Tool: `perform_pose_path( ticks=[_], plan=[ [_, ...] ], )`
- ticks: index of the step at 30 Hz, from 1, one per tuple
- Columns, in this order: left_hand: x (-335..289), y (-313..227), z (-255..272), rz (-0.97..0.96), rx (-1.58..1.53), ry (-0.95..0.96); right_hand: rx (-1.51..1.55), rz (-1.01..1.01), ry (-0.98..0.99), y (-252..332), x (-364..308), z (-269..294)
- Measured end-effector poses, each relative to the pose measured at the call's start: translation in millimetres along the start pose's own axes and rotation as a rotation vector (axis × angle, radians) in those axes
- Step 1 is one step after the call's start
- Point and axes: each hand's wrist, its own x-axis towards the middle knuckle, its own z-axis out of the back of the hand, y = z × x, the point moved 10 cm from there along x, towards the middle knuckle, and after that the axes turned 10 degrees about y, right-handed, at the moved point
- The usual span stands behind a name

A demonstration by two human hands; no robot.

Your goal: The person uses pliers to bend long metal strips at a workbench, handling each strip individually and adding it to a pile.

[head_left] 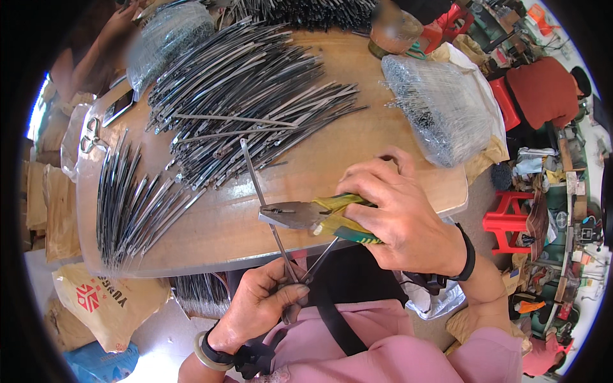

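Note:
My right hand point(397, 214) grips the green-and-yellow handles of a pair of pliers point(300, 215), whose jaws clamp a long thin metal rod point(254, 175). The rod rises from my left hand point(265, 305) up over the table. My left hand pinches the rod's lower end together with a second thin metal strip point(324, 255) at the table's near edge. A large heap of similar dark metal rods point(246, 96) lies on the wooden table point(211, 233) beyond the pliers.
A fanned row of rods point(131, 204) lies at the left. Clear plastic bags of metal parts sit at the right point(440, 112) and top left point(167, 38). A phone point(119, 107), a tape roll point(394, 35), red stools point(507, 220) and sacks point(102, 306) surround the table.

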Motion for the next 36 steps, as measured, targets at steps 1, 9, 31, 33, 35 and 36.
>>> perform_pose_path(
  ticks=[1, 9, 31, 33, 35, 36],
  plan=[
    [0, 1, 0, -0.001, 0.009, 0.003, 0.024, 0.014, 0.005, -1, 0, -4],
    [0, 4, 3, 0.056, 0.023, 0.056, 0.051, -0.007, 0.051, 1, -4, -23],
    [9, -22, 5, -0.093, 0.349, -0.001, 0.128, 0.056, -0.170, 19, -3, -30],
    [3, -14, 11, -0.267, 0.021, -0.247, 0.117, 0.027, -0.254, 15, -18, -18],
    [-11, -19, 19, -0.334, 0.338, -0.379, 0.160, -0.129, -0.351, -8, -50, -16],
    [-17, -33, 16, -0.447, 0.496, -0.435, 0.223, -0.233, -0.378, -22, -62, -22]
  ],
)
